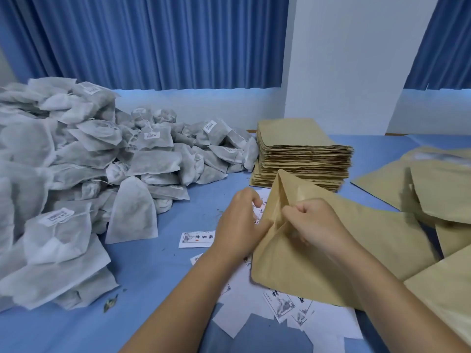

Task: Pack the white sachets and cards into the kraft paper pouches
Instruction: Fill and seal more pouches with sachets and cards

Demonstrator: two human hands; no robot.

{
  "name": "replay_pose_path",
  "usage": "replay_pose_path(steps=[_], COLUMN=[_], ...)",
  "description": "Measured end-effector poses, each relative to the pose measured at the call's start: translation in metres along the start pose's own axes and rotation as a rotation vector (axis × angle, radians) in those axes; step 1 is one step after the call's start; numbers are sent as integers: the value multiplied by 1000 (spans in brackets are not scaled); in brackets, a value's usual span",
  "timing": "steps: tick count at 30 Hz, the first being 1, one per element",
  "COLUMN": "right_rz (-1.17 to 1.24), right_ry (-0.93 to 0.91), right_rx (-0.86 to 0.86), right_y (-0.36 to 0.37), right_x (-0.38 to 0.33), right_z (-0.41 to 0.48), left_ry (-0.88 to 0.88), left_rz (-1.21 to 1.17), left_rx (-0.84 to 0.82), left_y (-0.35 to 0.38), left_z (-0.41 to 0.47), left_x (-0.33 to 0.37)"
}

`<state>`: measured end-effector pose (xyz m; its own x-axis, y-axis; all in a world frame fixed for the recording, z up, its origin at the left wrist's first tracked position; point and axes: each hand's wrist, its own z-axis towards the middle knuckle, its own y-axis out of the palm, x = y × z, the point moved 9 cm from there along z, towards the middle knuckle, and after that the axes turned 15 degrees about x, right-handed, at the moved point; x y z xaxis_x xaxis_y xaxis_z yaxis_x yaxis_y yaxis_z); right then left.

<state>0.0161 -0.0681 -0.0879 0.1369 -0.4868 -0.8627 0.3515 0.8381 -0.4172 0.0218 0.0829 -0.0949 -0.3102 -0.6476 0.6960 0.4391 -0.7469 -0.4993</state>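
Note:
A kraft paper pouch lies tilted over the table's middle with its mouth toward the far left. My left hand grips the pouch's near-left edge by the mouth. My right hand pinches the other lip of the mouth, fingers curled. A big heap of white sachets fills the left side. Printed white cards lie scattered under and in front of the pouch; one card lies apart to the left.
A tall stack of flat kraft pouches stands behind the hands. More kraft pouches lie loosely piled at the right. The table has a blue cover. Blue curtains and a white wall stand behind it.

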Motion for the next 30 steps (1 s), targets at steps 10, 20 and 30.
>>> replay_pose_path(steps=[10,20,30], right_rz=[277,564,272], right_ry=[117,389,161], right_rx=[-262,-146,-175], right_y=[52,83,90], right_x=[-23,22,16], right_z=[11,15,11], left_ry=[-45,-165,-214], left_rz=[297,59,707], left_rx=[-137,518,327], left_y=[-18,-104,-94], left_z=[19,49,68], left_x=[-50,-79,-123])
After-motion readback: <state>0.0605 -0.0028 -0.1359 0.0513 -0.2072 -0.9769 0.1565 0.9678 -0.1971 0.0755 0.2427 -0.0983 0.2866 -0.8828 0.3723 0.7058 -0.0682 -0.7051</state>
